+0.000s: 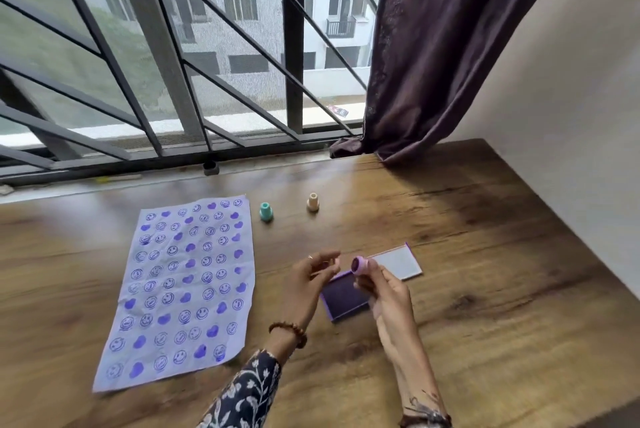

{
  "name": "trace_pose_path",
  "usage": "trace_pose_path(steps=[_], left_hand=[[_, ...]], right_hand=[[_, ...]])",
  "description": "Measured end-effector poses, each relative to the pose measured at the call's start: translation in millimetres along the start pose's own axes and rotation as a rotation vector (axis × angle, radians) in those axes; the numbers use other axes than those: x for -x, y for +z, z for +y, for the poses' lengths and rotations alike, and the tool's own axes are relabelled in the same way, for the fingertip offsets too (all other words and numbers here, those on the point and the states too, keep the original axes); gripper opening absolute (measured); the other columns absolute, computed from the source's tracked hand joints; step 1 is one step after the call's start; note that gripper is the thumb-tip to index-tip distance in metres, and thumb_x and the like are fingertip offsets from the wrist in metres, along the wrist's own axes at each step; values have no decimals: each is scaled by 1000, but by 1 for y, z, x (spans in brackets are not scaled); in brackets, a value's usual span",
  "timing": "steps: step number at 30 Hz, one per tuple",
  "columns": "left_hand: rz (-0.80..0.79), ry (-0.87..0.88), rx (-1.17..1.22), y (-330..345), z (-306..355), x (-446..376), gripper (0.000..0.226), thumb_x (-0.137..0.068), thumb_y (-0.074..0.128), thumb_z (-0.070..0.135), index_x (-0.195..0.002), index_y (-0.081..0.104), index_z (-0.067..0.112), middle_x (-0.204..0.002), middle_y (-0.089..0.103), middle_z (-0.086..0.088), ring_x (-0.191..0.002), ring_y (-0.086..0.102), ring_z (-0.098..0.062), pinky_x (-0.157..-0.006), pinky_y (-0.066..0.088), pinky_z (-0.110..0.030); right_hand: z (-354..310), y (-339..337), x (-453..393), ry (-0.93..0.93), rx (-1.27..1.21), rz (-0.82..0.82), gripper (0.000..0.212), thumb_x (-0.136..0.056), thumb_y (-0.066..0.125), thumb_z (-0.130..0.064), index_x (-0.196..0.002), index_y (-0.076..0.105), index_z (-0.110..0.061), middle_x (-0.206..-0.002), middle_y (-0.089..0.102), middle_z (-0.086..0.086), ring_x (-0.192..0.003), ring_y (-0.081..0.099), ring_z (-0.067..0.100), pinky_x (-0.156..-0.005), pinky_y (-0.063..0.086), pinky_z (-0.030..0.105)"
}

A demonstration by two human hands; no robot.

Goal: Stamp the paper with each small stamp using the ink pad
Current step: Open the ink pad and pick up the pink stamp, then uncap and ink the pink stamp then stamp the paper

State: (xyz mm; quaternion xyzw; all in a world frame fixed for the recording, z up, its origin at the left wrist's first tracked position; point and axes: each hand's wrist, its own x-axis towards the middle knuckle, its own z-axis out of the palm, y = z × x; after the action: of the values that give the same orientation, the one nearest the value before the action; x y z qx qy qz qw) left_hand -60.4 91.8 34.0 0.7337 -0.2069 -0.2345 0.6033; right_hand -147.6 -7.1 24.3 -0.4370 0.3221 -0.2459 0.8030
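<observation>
Paper (pixel 180 289): a lilac sheet crowded with purple smileys and hearts lies flat on the wooden table (pixel 485 289), well to the left of the grip.
Pink stamp (pixel 360 265): pinched in the right hand (pixel 388 296), its inked face tipped up toward the camera, raised over the pad.
Left hand (pixel 311 282): free, its fingers loosely curled just beside the stamp, touching nothing that can be made out.
Ink pad (pixel 344 299): the case sits open directly under the grip; its tray holds a dark purple pad, while its hinged lid (pixel 398 263) lies flat beyond the grip and holds nothing.
Teal stamp (pixel 266 212) and cream stamp (pixel 312 202): upright, well beyond the grip, apart from each other.
Risk, smudging: wet ink on the upturned face could mark fingers if either hand brushes it.
Risk, overlap: the sheet looks nearly full, so a careless press may land on an existing mark.
Risk, slip: a light fingertip pinch could let the stamp drop face down on the table.
</observation>
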Motion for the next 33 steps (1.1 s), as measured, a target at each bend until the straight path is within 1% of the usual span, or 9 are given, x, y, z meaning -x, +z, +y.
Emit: trace_pose_path(steps=[2,5,9,14,18,22,24,29,33], left_hand=[[61,79,-292,-11,-9,2,25,-87,58,14,-109,62,26,-99,68,2,-85,60,-4,-68,35,5],[74,76,-571,-20,-22,1,30,-92,49,19,-121,53,25,-116,67,-6,-101,62,-19,-69,32,-11],[-4,57,-576,-20,-34,4,45,-90,51,34,-132,41,21,-148,36,-5,-132,40,-19,-109,26,-24],[-185,69,-694,-19,-54,15,94,-64,67,62,-140,23,29,-156,5,-1,-144,1,-18,-119,5,-38],[-174,127,-743,-17,-68,16,85,-65,68,59,-136,31,28,-156,1,-3,-143,-5,-19,-117,-1,-34],[-153,145,-683,-15,-75,14,76,-69,69,51,-133,36,27,-156,0,-5,-143,-7,-21,-116,0,-35],[-154,146,-676,-14,-75,14,75,-70,69,50,-133,36,26,-156,-1,-5,-143,-9,-21,-116,0,-35],[-213,131,-621,-18,-55,27,80,-74,68,45,-139,27,22,-156,-2,-6,-144,-7,-20,-120,8,-38],[-162,355,-332,-42,-17,55,40,-83,62,30,-121,51,25,-131,52,0,-124,45,-9,-107,37,-30]], right_hand=[[-3,-4,7,102,-115,-25,18,-81,57,-18,-77,71,-8,-64,73,-1,-58,65,4,-56,55,14],[-6,-9,17,153,-144,-48,16,-87,52,-11,-85,67,-6,-68,74,-1,-61,66,4,-58,55,14],[-20,-4,27,105,200,-8,7,-83,60,-6,-82,67,-6,-74,68,8,-69,63,11,-63,53,16],[-72,17,37,-350,1099,129,5,-72,70,-22,-68,68,-24,-69,64,-7,-62,59,3,-55,39,11],[-68,34,36,-722,1316,255,2,-78,65,-24,-79,67,-24,-79,62,-4,-70,56,15,-55,39,23],[-5,22,27,-292,1590,81,14,-85,57,-29,-93,62,-18,-101,63,4,-96,60,26,-71,46,34],[5,17,19,-307,1636,75,14,-83,61,-29,-91,61,-18,-100,63,4,-98,60,25,-71,46,34],[2,18,4,-179,1480,98,15,-74,69,-22,-86,67,-14,-93,69,11,-90,63,29,-70,46,33],[-6,19,20,74,632,168,13,-75,71,-13,-86,71,-6,-71,67,6,-68,59,18,-55,47,23]])
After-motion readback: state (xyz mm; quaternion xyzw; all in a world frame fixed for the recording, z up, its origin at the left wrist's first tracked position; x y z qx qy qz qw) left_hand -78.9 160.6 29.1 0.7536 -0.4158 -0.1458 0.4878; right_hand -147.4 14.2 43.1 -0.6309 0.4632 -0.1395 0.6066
